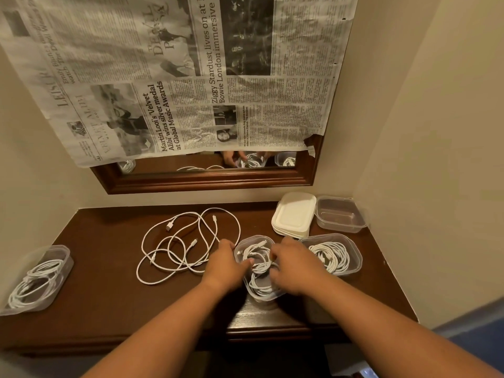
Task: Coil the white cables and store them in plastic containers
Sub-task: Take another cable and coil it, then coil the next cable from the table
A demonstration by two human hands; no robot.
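While the left hand (225, 264) is gripping the middle container (255, 238) by its wall, thumb inside, seemingly to steady it, the right hand (294, 266) is bearing down on the coiled cable (260, 285) within, though blur is hiding whether its fingers are grasping it. Loose cables (193, 243) are sprawling just beside on the bench (109, 282), crowding the left wrist.

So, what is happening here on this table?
A person's left hand holds the rim of a clear container while the right hand, blurred, works at the coiled white cable inside it. Two other containers, far left and right, already hold coils. Loose cables lie uncoiled on the table; an empty container and stacked lids wait behind.
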